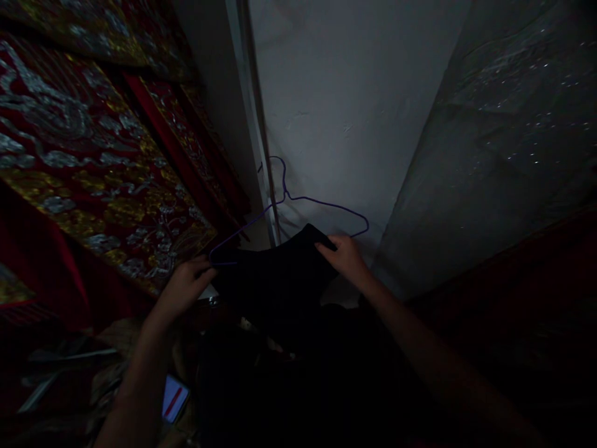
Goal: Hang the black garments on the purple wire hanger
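A black garment hangs over the lower bar of a purple wire hanger; its exact kind is lost in the dark. At the garment's left edge, beside the hanger's left corner, my left hand has its fingers closed on the cloth. My right hand pinches the garment's upper right edge between thumb and fingers, just inside the hanger's right corner. The hanger's hook lies against a thin upright edge on the pale wall. Below, the cloth merges with dark shadow, so its lower end cannot be made out.
Red cloth with silver and gold embroidery hangs on the left. A pale wall stands ahead, with a shiny translucent sheet at its right. Low on the left, a lit phone-like screen lies among dim clutter.
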Available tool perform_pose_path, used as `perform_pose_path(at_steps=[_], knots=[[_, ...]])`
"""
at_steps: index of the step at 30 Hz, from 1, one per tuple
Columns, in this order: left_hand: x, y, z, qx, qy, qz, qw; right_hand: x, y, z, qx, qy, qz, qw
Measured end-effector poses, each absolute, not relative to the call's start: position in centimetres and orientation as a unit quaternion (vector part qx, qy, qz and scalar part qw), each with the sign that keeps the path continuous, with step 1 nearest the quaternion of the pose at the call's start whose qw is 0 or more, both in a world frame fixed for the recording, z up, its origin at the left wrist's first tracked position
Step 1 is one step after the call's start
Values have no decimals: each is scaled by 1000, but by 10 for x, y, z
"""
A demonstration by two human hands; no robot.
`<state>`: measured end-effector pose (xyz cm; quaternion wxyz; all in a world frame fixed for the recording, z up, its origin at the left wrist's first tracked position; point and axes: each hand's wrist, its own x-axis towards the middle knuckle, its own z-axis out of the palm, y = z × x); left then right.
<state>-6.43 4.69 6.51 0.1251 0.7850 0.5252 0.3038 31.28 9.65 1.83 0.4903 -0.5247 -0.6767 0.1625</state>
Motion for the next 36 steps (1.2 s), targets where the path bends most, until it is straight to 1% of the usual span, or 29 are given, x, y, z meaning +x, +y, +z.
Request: perform_pose_path(at_steps=[2,6,7,11,14,17,21,23,26,29,31,33,34,36], knots=[[-66,40,72,781,540,302,87,309,100,13,-524,-674,178,490],[-53,34,100,771,526,359,3,301,100,10,-517,-664,207,499],[-47,36,106,775,516,366,4,299,98,10,-514,-661,219,501],[-20,59,116,786,505,350,67,295,86,8,-487,-656,278,505],[-11,77,109,798,490,346,59,300,73,4,-447,-667,296,516],[-14,87,99,812,481,325,56,317,64,3,-433,-669,252,548],[-19,88,93,813,471,334,74,345,69,10,-466,-572,204,644],[-19,88,94,824,456,326,79,358,79,17,-492,-534,193,660],[-21,87,96,831,440,334,62,376,93,30,-534,-553,186,612],[-30,86,98,808,450,380,10,390,95,47,-528,-611,211,551],[-38,86,99,779,475,408,-11,397,92,58,-513,-636,267,512],[-42,87,98,756,506,415,-1,399,90,68,-492,-638,356,474],[-41,87,97,750,520,408,11,397,90,71,-482,-630,384,474],[-31,89,93,752,536,383,29,390,93,74,-474,-604,365,527]])
